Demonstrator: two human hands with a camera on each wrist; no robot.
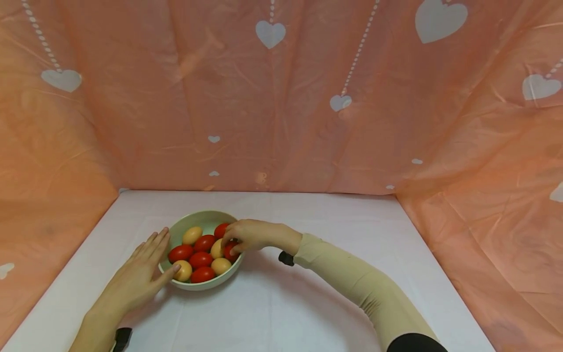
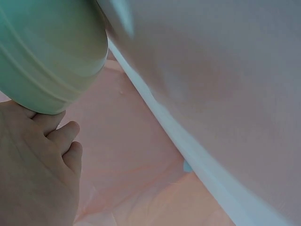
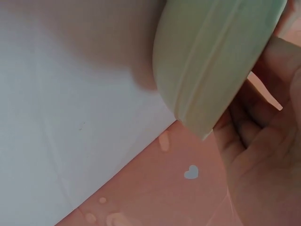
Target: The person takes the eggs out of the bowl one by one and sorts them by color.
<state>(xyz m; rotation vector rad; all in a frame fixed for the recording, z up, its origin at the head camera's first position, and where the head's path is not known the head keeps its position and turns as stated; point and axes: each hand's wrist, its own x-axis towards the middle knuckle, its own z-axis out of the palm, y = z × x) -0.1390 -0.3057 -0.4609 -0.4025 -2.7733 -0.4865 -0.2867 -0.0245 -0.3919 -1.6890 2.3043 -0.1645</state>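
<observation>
A pale green bowl (image 1: 206, 285) holds several red eggs (image 1: 201, 259) and several tan eggs (image 1: 192, 235). My left hand (image 1: 136, 276) lies along the bowl's left side, its fingers straight. Its thumb reaches over the rim by a tan egg (image 1: 183, 271) at the front left. In the left wrist view those fingers touch the outside of the bowl (image 2: 56, 61). My right hand (image 1: 252, 234) reaches over the right rim, thumb and fingers curled round a red egg (image 1: 230, 252). In the right wrist view the bowl's wall (image 3: 207, 61) hides the fingertips.
The bowl stands on a white-covered table (image 1: 316, 293), left of its middle. An orange curtain (image 1: 299, 146) with pale hearts rises behind the table and along both sides. Dark bands (image 1: 286, 258) circle the wrists.
</observation>
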